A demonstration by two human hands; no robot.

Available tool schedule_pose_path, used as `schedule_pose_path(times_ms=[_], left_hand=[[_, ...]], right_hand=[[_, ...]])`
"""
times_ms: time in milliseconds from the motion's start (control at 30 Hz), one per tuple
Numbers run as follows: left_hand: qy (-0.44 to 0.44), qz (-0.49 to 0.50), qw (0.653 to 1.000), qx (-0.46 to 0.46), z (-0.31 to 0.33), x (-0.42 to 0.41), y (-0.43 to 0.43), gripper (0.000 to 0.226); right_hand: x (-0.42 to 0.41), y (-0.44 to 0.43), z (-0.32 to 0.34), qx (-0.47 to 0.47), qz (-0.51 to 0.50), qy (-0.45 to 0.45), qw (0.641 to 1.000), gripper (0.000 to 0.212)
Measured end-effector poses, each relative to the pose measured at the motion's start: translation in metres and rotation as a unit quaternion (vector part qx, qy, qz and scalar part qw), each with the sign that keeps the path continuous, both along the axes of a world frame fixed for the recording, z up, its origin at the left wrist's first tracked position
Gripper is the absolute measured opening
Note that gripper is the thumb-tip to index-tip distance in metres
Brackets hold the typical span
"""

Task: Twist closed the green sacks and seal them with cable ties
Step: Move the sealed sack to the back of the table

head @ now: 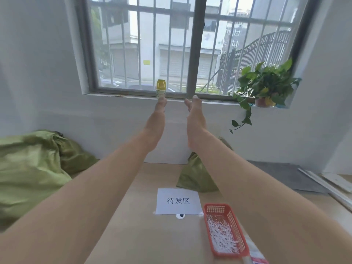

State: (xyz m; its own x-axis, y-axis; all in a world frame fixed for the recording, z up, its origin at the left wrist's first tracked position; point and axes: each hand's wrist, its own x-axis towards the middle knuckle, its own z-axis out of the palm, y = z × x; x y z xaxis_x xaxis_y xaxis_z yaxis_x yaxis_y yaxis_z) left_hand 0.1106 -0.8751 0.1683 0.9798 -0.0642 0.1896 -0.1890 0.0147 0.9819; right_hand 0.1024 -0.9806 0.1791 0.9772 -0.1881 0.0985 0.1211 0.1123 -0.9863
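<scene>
Two green sacks: the large sack at the left edge of the frame, the smaller sack at centre, partly behind my right forearm. One red basket at lower right, holding a heap of white cable ties, too tangled to count. One paper sign at lower centre. One yellow-capped bottle on the sill, upper centre. One potted plant at upper right. Two hands of mine, left hand and right hand, both empty, fingers extended.
</scene>
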Motion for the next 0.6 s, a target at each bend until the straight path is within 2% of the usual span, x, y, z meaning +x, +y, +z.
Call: schedule_pose_path(times_ms=[233,600], left_hand=[[0.018,0.03,0.999,0.036,-0.006,-0.054,0.045,0.062],[0.044,0.108,0.993,0.019,-0.028,-0.134,0.115,0.059]], right_hand=[[-0.047,0.041,-0.01,0.005,0.016,0.006,1.0,0.057],[-0.1,0.105,-0.04,0.032,0.115,0.027,0.992,0.059]])
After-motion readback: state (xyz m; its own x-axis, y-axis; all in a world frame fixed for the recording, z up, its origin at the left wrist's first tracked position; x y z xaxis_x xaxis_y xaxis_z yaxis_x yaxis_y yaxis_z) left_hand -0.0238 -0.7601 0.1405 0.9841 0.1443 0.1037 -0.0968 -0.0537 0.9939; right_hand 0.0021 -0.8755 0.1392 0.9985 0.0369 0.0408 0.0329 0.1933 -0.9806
